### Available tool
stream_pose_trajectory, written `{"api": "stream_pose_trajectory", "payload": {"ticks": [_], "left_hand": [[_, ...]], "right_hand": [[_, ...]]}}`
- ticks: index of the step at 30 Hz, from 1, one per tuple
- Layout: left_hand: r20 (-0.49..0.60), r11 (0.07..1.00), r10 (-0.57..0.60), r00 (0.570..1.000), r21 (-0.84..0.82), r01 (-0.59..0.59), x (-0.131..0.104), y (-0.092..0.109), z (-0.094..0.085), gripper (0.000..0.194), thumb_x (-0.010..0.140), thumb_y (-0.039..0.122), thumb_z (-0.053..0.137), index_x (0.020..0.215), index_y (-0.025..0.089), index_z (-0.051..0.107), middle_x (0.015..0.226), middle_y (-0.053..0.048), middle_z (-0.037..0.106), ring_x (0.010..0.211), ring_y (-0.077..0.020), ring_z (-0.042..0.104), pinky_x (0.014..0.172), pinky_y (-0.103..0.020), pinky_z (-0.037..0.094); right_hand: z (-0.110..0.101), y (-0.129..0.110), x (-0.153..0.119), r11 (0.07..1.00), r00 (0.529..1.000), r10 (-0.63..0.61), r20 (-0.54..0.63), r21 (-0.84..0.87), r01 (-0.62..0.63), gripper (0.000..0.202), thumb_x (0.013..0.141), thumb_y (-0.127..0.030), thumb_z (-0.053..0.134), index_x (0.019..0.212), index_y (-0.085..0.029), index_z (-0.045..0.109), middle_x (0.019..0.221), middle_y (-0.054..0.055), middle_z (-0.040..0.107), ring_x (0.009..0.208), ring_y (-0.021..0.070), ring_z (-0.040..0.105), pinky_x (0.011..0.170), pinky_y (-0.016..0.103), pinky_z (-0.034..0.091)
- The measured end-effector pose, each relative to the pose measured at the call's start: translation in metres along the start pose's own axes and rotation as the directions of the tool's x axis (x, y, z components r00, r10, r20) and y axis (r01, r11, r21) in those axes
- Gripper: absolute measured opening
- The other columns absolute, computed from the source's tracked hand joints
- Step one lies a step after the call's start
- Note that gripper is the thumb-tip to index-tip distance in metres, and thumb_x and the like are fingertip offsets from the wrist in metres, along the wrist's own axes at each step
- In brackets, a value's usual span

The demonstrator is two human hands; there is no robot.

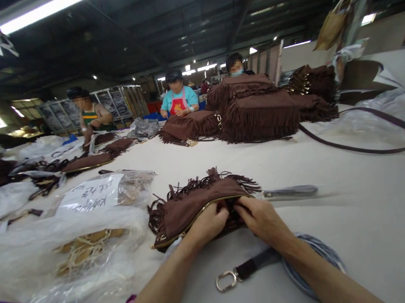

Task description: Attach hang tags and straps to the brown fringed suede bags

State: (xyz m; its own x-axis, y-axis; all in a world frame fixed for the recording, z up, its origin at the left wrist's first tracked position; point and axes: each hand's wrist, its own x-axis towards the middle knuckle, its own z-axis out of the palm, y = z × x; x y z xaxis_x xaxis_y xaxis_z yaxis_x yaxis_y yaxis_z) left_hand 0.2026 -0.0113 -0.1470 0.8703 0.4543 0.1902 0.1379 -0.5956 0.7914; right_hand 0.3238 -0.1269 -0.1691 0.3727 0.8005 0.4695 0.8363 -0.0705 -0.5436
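A brown fringed bag (192, 203) lies on the white table in front of me, its gold zipper undone along the near side. My left hand (210, 220) reaches into the opening, its fingers curled at the edge. Just to the right, my right hand (256, 215) pinches the bag's edge, with its fingertips partly inside. What the fingertips touch inside the bag is hidden. Beneath my right forearm lies a coiled strap (318, 251) in grey wrapping, with a metal clasp (226, 281) at its end. A grey-handled tool (292, 192) rests to the right of the bag.
A tall pile of brown fringed bags (258, 110) stands at the back, a strap loop (382, 148) trailing from it. Clear plastic bags (116, 240), one holding pale string, cover the left. A labelled plastic packet (92, 194) lies behind them. Several people work across the table.
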Motion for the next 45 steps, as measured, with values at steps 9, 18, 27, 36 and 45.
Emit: {"api": "stream_pose_trajectory", "payload": {"ticks": [9,18,27,36,45], "left_hand": [[0.276,0.639,-0.206,0.939,-0.689,0.342,0.002,0.013,-0.02,0.018,0.056,0.025,0.062,0.066,0.013,0.054,0.066,0.001,0.05,0.061,-0.0084,0.047,0.055,-0.02,0.038],[0.434,0.865,-0.225,0.873,-0.324,0.384,-0.014,0.014,-0.021,0.031,0.072,0.046,0.058,0.076,0.015,0.056,0.064,0.001,0.053,0.056,-0.0105,0.048,0.051,-0.021,0.036],[0.331,0.803,-0.173,0.928,0.593,-0.062,-0.087,0.037,-0.008,0.012,0.08,0.014,0.052,0.084,0.017,0.064,0.091,-0.007,0.065,0.083,-0.0219,0.06,0.07,-0.029,0.044],[0.323,0.773,-0.16,0.933,0.629,-0.085,-0.106,0.043,0.012,0.028,0.086,0.035,0.058,0.105,0.014,0.055,0.111,-0.012,0.059,0.099,-0.0281,0.054,0.087,-0.04,0.045],[0.053,0.958,-0.189,0.981,0.23,0.172,-0.086,0.014,-0.016,0.006,0.08,0.014,0.055,0.082,0.017,0.059,0.079,-0.001,0.063,0.076,-0.0153,0.055,0.066,-0.023,0.037]], "right_hand": [[-0.009,-0.01,0.001,0.93,0.984,-0.175,-0.028,0.323,0.174,0.019,0.092,-0.023,0.046,0.087,-0.02,0.064,0.086,0.005,0.064,0.072,0.0166,0.058,0.068,0.028,0.047],[-0.011,-0.013,0.0,0.933,0.994,-0.065,0.084,0.359,0.031,0.019,0.091,-0.029,0.042,0.08,-0.02,0.055,0.067,-0.001,0.055,0.064,0.0153,0.052,0.063,0.026,0.04],[-0.009,-0.014,-0.002,0.932,0.978,-0.134,0.162,0.357,0.068,0.018,0.089,-0.03,0.046,0.076,-0.02,0.055,0.068,-0.001,0.056,0.065,0.0151,0.051,0.063,0.025,0.04],[-0.018,-0.016,0.003,0.953,0.96,-0.122,0.254,0.302,0.041,0.016,0.085,-0.025,0.047,0.074,-0.02,0.059,0.066,-0.002,0.058,0.064,0.0145,0.051,0.061,0.024,0.036],[-0.03,-0.017,0.005,0.966,0.9,-0.146,0.411,0.257,0.039,0.019,0.08,-0.017,0.048,0.077,-0.02,0.067,0.075,-0.001,0.068,0.069,0.0157,0.059,0.064,0.024,0.04]]}}
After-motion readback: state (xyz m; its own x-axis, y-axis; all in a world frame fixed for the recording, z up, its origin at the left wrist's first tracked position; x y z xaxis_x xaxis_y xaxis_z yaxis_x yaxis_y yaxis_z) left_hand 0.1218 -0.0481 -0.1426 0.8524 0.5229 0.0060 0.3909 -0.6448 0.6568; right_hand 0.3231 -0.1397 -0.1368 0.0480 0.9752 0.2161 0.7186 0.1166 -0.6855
